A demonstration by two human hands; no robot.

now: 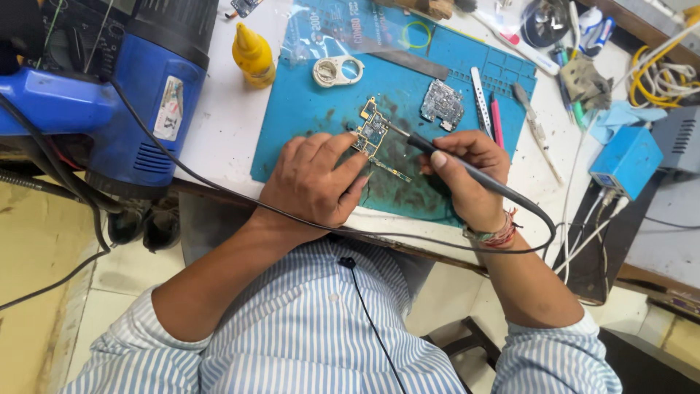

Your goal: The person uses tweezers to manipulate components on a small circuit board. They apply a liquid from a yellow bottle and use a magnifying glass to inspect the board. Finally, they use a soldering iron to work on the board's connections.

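Centrally, a small gold-edged circuit board (pixel 373 135) lies on the blue work mat (pixel 306 109), its lower strip partly hidden under the left hand (pixel 313 182), whose fingers are pressed together, tips pinning the board's edge. The right hand (pixel 470 171) pinches a slim black soldering iron (pixel 467 169) pen-fashion — metal tip touching the board's top; thumb mostly hidden behind the handle. The mat is stained dark near the hands. A second, silvery board (pixel 442 103) lies apart to the right, beside tweezers (pixel 480 102). A white ring-shaped part (pixel 337 71) and a yellow squeeze bottle (pixel 253 55) sit above — a blue hot-air unit (pixel 138 102) is cut off at left.
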